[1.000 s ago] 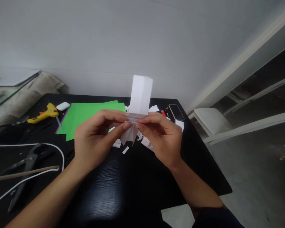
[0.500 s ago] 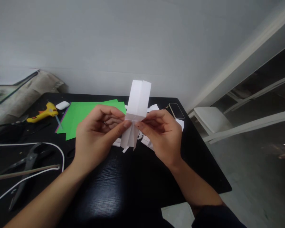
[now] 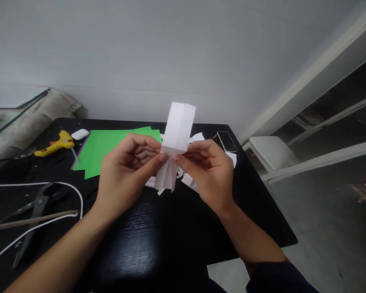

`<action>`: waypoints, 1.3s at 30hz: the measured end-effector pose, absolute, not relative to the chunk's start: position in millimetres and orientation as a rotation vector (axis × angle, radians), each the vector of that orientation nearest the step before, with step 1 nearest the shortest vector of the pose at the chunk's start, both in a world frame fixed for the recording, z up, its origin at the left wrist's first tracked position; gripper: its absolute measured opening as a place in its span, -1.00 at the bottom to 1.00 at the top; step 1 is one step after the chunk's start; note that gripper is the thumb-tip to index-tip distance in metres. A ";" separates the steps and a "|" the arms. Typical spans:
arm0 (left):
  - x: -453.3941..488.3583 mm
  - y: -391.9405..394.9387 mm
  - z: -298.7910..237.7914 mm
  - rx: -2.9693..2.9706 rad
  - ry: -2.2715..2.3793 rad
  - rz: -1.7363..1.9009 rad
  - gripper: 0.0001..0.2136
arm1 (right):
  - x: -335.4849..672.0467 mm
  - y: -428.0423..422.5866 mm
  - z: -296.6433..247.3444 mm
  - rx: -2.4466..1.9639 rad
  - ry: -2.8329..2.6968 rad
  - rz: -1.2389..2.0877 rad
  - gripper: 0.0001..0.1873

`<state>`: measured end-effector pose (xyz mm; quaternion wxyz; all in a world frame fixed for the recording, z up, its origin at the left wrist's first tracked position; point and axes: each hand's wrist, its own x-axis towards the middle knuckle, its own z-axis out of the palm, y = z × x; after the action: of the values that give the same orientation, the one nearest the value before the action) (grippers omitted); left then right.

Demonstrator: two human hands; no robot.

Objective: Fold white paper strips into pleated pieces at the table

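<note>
A folded white paper piece [image 3: 178, 130] stands upright in the air above the black table [image 3: 146, 244]. My left hand [image 3: 126, 173] pinches its left side at the middle fold. My right hand [image 3: 209, 171] pinches the right side at the same height. The paper's narrower lower part hangs down between my thumbs. White paper scraps [image 3: 186, 181] lie on the table just behind and under my hands.
Green paper sheets [image 3: 110, 148] lie at the back. A yellow glue gun [image 3: 56, 145] and a small white case [image 3: 80, 134] sit at the back left. Scissors [image 3: 33, 209], a wooden stick [image 3: 30, 219] and a white cable [image 3: 49, 226] lie left. A phone [image 3: 227, 142] lies back right; a white chair [image 3: 271, 152] stands beyond.
The paper's middle fold has been pressed tighter and the piece sits slightly lower and more upright than a second ago. Both hands keep their pinch.
</note>
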<state>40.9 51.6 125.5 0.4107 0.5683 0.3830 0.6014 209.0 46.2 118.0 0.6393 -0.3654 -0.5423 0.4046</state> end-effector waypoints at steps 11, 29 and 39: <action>36.2 53.5 130.4 1.592 1.026 1.347 -0.90 | 209.1 48.1 116.7 -0.862 -1.239 0.942 -0.73; 34.7 53.2 127.9 1.582 1.075 1.391 -0.92 | 212.5 48.4 122.5 -0.899 -1.256 1.149 -0.79; 35.0 52.8 128.4 1.551 1.060 1.373 -0.94 | 211.6 47.7 122.5 -0.912 -1.249 1.117 -0.81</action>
<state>35.0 52.8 128.4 0.3960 0.6119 0.4184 0.5419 211.6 47.7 122.5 0.5785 -0.3900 -0.5340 0.4775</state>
